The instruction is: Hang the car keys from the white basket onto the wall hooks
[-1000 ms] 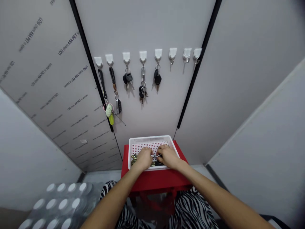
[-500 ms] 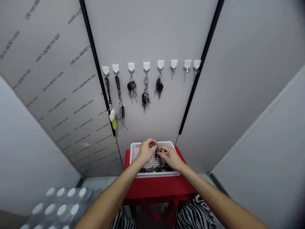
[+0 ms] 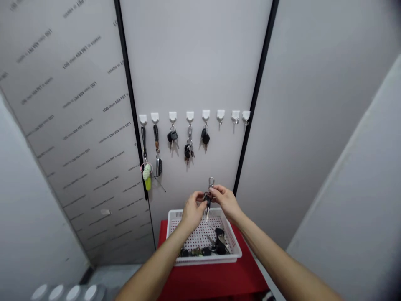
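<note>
Between my two hands, above the basket's far edge, hangs a bunch of keys (image 3: pixel 207 200) with a silver carabiner clip (image 3: pixel 211 181) at its top. My right hand (image 3: pixel 226 200) pinches it just below the clip. My left hand (image 3: pixel 193 209) is closed on the dark key heads, and one key blade points down. Below them a white perforated basket (image 3: pixel 175 262) holds more keys (image 3: pixel 220 244), heaped along its near and right sides. Several bunches, such as the keys with black heads (image 3: pixel 205 137), hang on a row of white wall hooks (image 3: pixel 190 116).
Three bare hooks are at the row's right end, one being a hook (image 3: pixel 220 115). The basket stands on a red stool or table (image 3: pixel 213 279). Two black strips (image 3: pixel 261 75) run down the wall. White-capped bottles (image 3: pixel 73 292) stand low at the left.
Both hands have lifted the keys up from the basket toward the wall, and the carabiner clip now shows upright. The camera view has tilted up.
</note>
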A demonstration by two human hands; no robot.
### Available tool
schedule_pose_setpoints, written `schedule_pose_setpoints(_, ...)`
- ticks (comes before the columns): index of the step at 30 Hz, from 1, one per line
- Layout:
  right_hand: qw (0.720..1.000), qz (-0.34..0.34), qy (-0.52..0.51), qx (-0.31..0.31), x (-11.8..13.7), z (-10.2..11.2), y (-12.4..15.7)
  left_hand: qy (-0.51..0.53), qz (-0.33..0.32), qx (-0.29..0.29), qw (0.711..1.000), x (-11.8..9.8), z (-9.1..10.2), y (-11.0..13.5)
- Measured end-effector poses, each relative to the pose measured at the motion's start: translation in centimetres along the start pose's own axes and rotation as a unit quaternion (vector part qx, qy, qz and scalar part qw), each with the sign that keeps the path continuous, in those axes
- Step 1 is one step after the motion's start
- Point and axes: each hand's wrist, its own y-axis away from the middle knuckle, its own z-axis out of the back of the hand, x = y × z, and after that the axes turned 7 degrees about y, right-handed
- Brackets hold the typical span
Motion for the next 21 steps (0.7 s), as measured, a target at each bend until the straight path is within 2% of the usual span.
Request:
schedule_pose_setpoints(2,0.999,-0.009,-0.044,-0.015,1.1,-0.2,-0.2,0.013,-0.016,-0.015,1.0,-1.0,-0.4,-0.8)
schedule_pose_setpoints(6,0.999,0.016,-0.045,-0.025,2.9,-0.4,-0.6,-0.007,-0.011,0.044,0.999,-2.3,-0.6,-2.1)
schedule_pose_setpoints(9,0.998,0.025,-0.035,-0.036,4.1,-0.6,-1.0,-0.048,-0.006,0.016,0.999,-3.1,-0.6,-2.5)
schedule_pose_setpoints(11,0.998,0.032,-0.035,-0.05,5.0,-0.8,-1.1,-0.006,0.009,-0.007,1.0,-3.9,-0.7,-2.8)
schedule_pose_setpoints(13,0.996,0.044,-0.032,-0.069,5.8,-1.1,-1.2,0.071,0.033,-0.004,0.997,-4.7,-0.9,-3.1)
schedule_pose_setpoints(15,0.995,0.059,-0.025,-0.078,6.4,-1.3,-1.2,0.099,0.04,-0.013,0.994,-5.1,-1.0,-3.3)
schedule_pose_setpoints(18,0.995,0.065,-0.028,-0.066,7.0,-1.2,-1.6,0.036,0.003,-0.037,0.999,-5.0,-1.1,-3.6)
schedule_pose_setpoints(21,0.995,0.065,-0.042,-0.068,7.9,-0.6,-2.8,0.008,-0.04,-0.018,0.999,-5.0,-1.0,-4.1)
